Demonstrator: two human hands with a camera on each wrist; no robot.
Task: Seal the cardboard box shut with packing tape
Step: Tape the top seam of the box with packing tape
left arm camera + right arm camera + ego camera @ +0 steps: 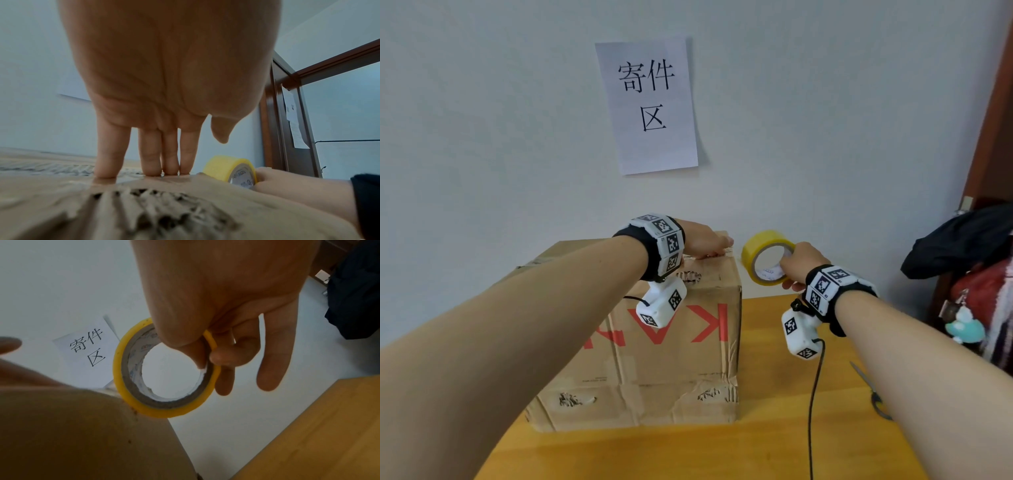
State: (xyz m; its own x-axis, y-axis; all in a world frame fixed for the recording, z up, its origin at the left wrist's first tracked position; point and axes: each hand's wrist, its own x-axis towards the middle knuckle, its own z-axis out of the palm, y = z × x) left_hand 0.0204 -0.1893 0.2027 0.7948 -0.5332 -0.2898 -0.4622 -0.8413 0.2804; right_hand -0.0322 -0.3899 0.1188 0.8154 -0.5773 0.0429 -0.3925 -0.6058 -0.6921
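My left hand's fingers [150,155] lie straight and pressed together, tips flat on the cardboard box's [671,349] top edge. The box sits on the wooden table [774,428]. Just right of the box's top corner, my right hand [799,265] pinches the yellow tape roll [164,369], thumb through its core.

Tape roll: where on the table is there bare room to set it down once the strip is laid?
Bare wooden table lies between the cardboard box and the right forearm, crossed only by the black cable. The near edge in front of the box is also bare. Crowded: scissors at the right edge, bags beyond. The right hand holds the tape roll.
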